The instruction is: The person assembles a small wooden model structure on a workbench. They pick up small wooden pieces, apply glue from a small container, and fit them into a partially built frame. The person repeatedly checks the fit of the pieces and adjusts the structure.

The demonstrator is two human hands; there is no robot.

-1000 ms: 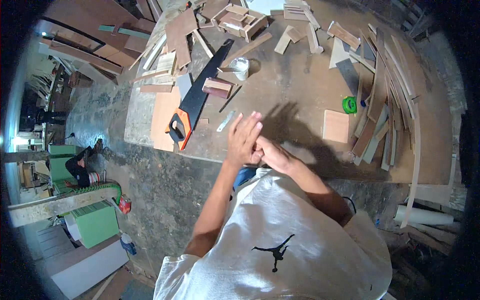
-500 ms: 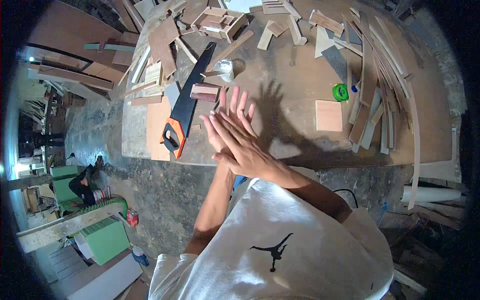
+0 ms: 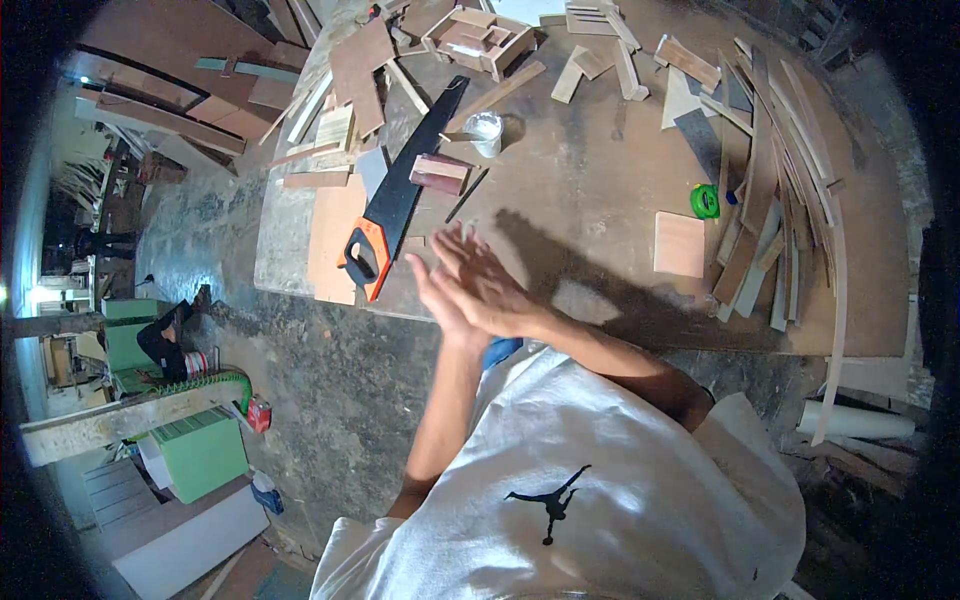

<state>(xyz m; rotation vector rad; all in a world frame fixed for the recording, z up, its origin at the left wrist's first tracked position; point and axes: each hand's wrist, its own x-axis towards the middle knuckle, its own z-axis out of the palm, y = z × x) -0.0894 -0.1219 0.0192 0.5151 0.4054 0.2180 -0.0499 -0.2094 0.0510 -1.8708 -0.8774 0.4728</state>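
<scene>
Over the near edge of the workbench, my left hand and my right hand are pressed palm to palm. Fingers on both are stretched out, slightly blurred, and no object shows between them. Left of the hands lies a handsaw with an orange and black handle. A small wooden block with a dark red wrapping rests against the blade. Beside it is a thin dark stick, like a pencil. Farther back stands a cup of white paste, a flat wooden stick at its rim.
To the right are a square wooden piece, a green tape measure and a pile of long wood strips. A small wooden frame and offcuts sit at the back. Green boxes stand on the floor at left.
My hands have shifted against each other, with the fingers now more bent and lower, away from the wooden block. The view has turned a little, so the bench items appear farther right.
</scene>
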